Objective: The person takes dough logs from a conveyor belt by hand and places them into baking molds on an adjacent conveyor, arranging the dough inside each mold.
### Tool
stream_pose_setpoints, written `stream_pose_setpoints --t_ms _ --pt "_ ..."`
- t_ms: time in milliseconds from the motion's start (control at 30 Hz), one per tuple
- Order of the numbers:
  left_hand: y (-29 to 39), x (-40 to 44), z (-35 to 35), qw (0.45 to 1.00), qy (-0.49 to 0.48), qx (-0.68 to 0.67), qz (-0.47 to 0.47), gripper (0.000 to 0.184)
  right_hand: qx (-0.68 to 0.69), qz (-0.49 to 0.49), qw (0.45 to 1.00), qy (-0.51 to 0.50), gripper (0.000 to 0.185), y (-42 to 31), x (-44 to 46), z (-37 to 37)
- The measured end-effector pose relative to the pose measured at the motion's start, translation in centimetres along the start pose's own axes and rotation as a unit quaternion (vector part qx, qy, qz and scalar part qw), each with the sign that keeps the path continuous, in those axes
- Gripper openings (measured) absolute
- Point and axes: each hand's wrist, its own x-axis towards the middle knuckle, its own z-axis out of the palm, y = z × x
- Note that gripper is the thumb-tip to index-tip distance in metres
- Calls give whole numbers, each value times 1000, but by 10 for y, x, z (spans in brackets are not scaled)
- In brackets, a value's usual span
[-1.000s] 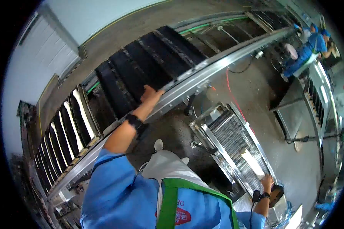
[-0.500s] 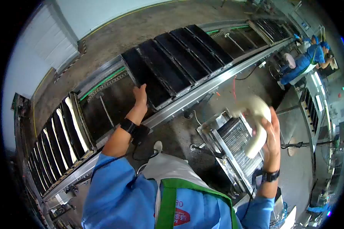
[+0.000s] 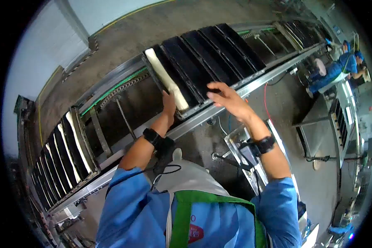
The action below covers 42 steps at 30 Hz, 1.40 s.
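Note:
A long pale dough roll [image 3: 164, 76] lies in the leftmost trough of a black baking pan [image 3: 208, 62] on the conveyor, with a kink near its closer end. My left hand [image 3: 168, 108] is beside that end, at the pan's left edge, fingers stretched out. Whether its fingertips touch the dough or only the pan rim, I cannot tell. Over the near part of the pan, to the right of the dough, my right hand [image 3: 231, 100] is open with fingers apart and holds nothing. The pan's other troughs show black.
Another pan [image 3: 64, 157] with several dough strips sits further left on the conveyor [image 3: 182, 128]. Behind my right forearm stands a metal-framed machine [image 3: 246, 155]. Co-workers in blue [image 3: 339, 68] are at the far right, near a metal table [image 3: 318, 128].
The dough roll, formerly bent in my right hand over the mesh belt, now lies in the pan's left trough. My right hand has moved left over the pan and is empty.

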Motion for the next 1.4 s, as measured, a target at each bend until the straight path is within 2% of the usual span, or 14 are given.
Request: stream_pose_setpoints --t_ms 100,200,267,367,467,533,667,733,800,867,1000,1033,1233,1400 --pt "-10 33 7 969 157 185 48 70 -128 30 990 56 35 75 -52 -52" --pt "-27 59 13 950 145 254 106 72 -283 122 942 132 35 202 -145 -119" --pt "-42 64 39 943 171 257 121 70 -482 217 829 183 40 259 -241 -142" --pt "-48 79 52 973 103 182 102 78 -434 502 716 217 56 294 -351 -125" --pt "-49 105 62 940 141 264 164 83 -436 565 657 243 51 320 -420 -94" --pt "-66 174 41 880 206 359 234 80 -484 513 659 262 42 301 -428 -71" --pt "-39 104 106 546 262 646 465 66 -574 524 562 284 37 308 -407 -69" --pt "-27 85 132 455 311 626 551 50 -533 526 596 290 32 288 -408 -79" --pt "-7 64 156 575 134 701 400 50 -512 477 636 326 27 304 -407 -102" --pt "-5 62 159 563 117 705 415 46 -378 493 713 326 30 318 -405 -136" --pt "-13 84 156 594 129 701 372 52 -433 227 756 434 29 208 -404 -176" --pt "-16 92 154 601 128 696 370 52 -411 255 741 467 25 177 -403 -187" --pt "-13 93 155 665 165 627 371 46 -153 -76 794 583 15 -23 -361 -203" --pt "-11 85 160 673 217 586 397 39 -53 -141 802 578 24 -70 -246 -197"
